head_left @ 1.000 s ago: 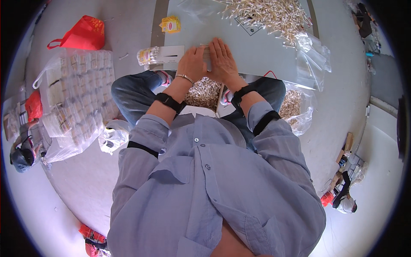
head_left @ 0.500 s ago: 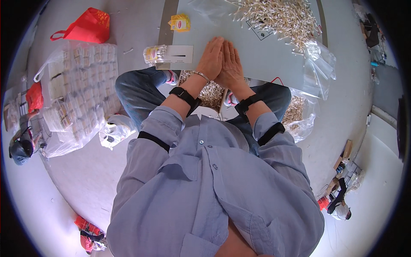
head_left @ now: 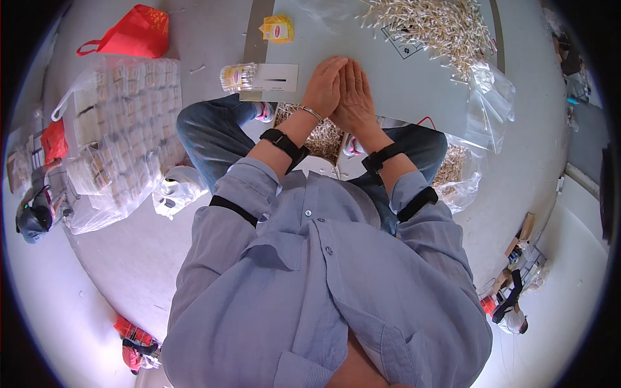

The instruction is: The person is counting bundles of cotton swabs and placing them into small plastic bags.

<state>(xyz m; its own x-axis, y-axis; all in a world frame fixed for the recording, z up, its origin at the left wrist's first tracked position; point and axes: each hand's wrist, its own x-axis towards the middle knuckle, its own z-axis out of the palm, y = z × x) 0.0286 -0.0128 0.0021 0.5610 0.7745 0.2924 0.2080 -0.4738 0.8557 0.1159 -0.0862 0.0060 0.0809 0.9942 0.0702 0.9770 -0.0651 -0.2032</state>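
Note:
My left hand (head_left: 324,88) and my right hand (head_left: 354,98) lie side by side at the near edge of the grey table (head_left: 404,97). Both have their fingers stretched out and pressed close along one another. The left hand tips onto its edge toward the right one, which lies flatter, back up. No object shows in either; whatever is under the palms is hidden. Left of them, a clear pack of cotton swabs (head_left: 238,77) rests by a white card (head_left: 279,76). A large heap of loose cotton swabs (head_left: 440,32) covers the far right of the tabletop.
A small yellow packet (head_left: 277,29) sits at the table's far left. Clear plastic bags (head_left: 488,107) hang over its right edge. Below, between my knees, is a box of swabs (head_left: 325,139). On the floor left are a big bag of packs (head_left: 129,123) and a red bag (head_left: 139,32).
The whole view has shifted slightly, so the table and floor things sit a little further right and higher. Both hands keep nearly the same pose and place.

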